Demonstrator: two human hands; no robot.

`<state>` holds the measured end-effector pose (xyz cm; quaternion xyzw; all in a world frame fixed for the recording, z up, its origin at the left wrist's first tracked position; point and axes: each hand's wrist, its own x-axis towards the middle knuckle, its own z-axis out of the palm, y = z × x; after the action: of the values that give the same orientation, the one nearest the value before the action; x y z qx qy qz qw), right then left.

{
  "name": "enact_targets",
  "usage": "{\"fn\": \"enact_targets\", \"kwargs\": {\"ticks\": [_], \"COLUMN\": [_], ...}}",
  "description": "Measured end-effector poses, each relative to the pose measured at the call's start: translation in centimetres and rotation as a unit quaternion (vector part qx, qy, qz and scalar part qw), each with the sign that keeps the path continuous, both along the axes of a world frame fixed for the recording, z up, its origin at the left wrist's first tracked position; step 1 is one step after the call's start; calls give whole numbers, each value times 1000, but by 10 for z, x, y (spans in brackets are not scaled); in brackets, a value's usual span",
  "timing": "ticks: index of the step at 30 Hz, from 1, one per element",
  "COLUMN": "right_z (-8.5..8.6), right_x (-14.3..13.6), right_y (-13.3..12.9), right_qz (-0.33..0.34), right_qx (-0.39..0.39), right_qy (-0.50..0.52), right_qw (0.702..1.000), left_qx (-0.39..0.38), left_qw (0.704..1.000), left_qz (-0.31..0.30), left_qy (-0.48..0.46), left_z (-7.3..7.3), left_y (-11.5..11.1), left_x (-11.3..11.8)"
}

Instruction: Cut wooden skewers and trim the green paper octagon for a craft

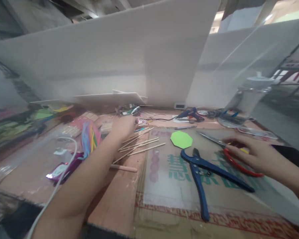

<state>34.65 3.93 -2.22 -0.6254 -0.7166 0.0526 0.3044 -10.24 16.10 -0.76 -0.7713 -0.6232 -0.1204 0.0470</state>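
Note:
My left hand [130, 123] reaches far forward over the table, by a small clear packet [141, 122] with pinkish contents. Its fingers are blurred and mostly hidden, so I cannot make out whether they hold anything. Thin wooden sticks [142, 143] lie loosely beside that forearm. On the right, my right hand [249, 151] is closed on the red handle of a pair of scissors [241, 164], whose blades point to the far left. A bright green octagon [181, 139] lies flat between the hands. Nearer to me rests a blue-handled cutter [201, 166], its handles spread.
A blue glue gun [191, 114] lies at the back, near a pen [185, 127]. A clear lidded container [250, 99] stands back right. Colourful strips [89, 136], a purple packet [64, 169] and a white cable [73, 151] lie left. A white panel [114, 56] rises behind the table.

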Motion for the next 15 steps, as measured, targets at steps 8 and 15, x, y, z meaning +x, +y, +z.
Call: {"fn": "enact_targets", "kwargs": {"ticks": [8, 15], "right_z": [-6, -5], "right_x": [28, 15], "right_y": [6, 0], "right_qz": [23, -1], "right_qx": [-47, -49], "right_qy": [-53, -89], "right_qw": [997, 995], "left_qx": [-44, -26], "left_qw": [998, 989], "left_qz": [-20, -27], "left_qy": [-37, -144], "left_z": [-41, -22], "left_y": [-31, -43], "left_x": [8, 5]}}
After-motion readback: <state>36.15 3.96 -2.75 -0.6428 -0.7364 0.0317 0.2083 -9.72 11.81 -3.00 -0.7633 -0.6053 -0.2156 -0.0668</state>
